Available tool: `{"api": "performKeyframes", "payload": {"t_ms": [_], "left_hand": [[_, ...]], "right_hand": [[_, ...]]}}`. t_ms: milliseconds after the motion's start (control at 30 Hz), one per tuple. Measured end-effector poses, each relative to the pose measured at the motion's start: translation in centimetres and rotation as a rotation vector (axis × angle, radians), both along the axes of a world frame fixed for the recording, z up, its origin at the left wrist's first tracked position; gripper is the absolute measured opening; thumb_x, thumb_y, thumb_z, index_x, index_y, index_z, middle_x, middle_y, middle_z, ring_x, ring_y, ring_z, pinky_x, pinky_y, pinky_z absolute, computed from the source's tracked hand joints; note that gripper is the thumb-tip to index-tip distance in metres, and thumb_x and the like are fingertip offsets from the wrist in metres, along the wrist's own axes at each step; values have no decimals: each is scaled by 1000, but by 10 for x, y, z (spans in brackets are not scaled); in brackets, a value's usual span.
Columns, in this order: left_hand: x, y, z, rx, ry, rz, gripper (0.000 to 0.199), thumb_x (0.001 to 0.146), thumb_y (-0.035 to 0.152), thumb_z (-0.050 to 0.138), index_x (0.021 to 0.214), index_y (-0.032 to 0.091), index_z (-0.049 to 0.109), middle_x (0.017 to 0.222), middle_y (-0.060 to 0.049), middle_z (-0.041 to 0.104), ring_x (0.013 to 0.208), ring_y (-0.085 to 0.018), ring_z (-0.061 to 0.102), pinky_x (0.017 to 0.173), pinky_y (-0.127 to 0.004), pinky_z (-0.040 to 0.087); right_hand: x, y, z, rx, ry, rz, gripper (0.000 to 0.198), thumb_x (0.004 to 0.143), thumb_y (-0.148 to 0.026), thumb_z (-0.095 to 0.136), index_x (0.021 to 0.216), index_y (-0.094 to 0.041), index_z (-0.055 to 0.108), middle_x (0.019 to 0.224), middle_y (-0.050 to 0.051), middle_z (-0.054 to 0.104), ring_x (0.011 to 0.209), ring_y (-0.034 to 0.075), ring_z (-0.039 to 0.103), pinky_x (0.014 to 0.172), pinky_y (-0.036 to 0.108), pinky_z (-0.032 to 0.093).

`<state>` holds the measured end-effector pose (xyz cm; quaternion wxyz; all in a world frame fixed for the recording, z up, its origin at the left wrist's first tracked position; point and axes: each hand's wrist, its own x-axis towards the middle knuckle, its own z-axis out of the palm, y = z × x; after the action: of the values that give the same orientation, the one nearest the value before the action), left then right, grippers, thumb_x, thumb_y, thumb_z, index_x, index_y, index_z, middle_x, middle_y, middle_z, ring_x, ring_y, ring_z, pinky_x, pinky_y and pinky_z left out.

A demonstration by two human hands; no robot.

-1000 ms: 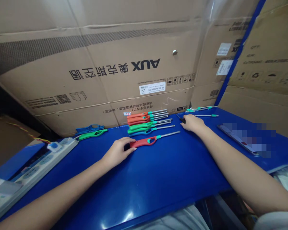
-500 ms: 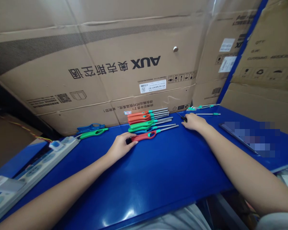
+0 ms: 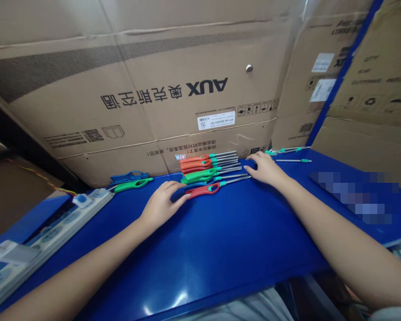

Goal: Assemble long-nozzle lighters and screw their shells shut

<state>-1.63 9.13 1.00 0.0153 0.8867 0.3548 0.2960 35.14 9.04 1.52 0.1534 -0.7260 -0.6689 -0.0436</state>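
Red plastic and metal: a lighter (image 3: 203, 191) at the near end of a row on the blue table (image 3: 207, 249), just in front of a blue lighter (image 3: 202, 183), then green lighters (image 3: 198, 176), then orange lighters (image 3: 194, 165) by the cardboard (image 3: 167, 58). Meets the left hand (image 3: 160, 203) at its handle end; cannot tell whether gripped or only touched. Points its rod towards the right hand (image 3: 265, 168), spread with thumb and forefinger apart, without visible hold on anything.

Could be knocked askew, or push neighbours out of line, if caught by the left thumb or brushed by right fingertips. Could slide easily, judging by the glossy tabletop.

Farther right, loose rods (image 3: 292, 160); farther left, a green handle (image 3: 133, 184) beside a power strip (image 3: 58, 232).

Printed upside down on the cardboard: "AUX" and "奥克斯空调". On its white label (image 3: 216, 121), "25". On the right-hand carton (image 3: 374, 98), "QTY". On the small tag (image 3: 180, 157) by the orange lighters, nothing legible.
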Motion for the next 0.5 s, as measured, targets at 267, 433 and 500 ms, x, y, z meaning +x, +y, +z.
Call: {"api": "performKeyframes", "payload": {"t_ms": [267, 433, 500], "left_hand": [[9, -5, 7, 73, 192, -115, 42, 101, 39, 53, 140, 23, 56, 147, -11, 56, 134, -30, 51, 113, -49, 40], [-7, 14, 32, 119, 234, 181, 40, 100, 43, 48, 134, 23, 59, 128, -10, 66, 119, -27, 60, 104, -40, 46], [-29, 34, 45, 102, 240, 337, 42, 99, 38, 44, 134, 17, 56, 108, -12, 70, 106, -30, 63, 95, -43, 49]], "right_hand": [[-23, 4, -18, 97, 42, 108, 43, 98, -35, 44, 133, -14, 59, 132, 18, 60, 124, 36, 51, 104, 49, 43], [-18, 3, -14, 234, 97, 122, 39, 97, -31, 43, 129, -14, 59, 132, 17, 59, 125, 31, 53, 105, 44, 43], [-17, 3, -10, 293, 120, 144, 37, 97, -30, 42, 126, -14, 60, 129, 17, 60, 124, 29, 54, 106, 42, 43]]}}
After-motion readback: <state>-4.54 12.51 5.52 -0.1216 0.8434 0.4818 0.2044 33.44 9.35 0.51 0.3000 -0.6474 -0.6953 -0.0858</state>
